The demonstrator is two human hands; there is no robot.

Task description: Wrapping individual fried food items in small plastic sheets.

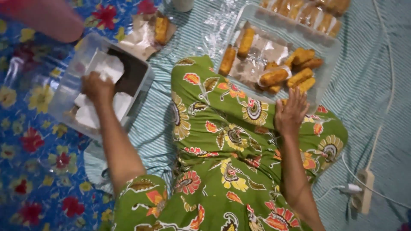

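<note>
Our left hand sits in the clear plastic box at far left, fingers pinching a white paper sheet off the stack. Our right hand, fingers spread and empty, hovers beside the clear plastic tray of golden fried rolls. A few rolls look wrapped; we judge most remain bare, one wrapped roll lying far off.

Clear glossy plastic tray, matt white paper sheets, patterned cloth
</note>
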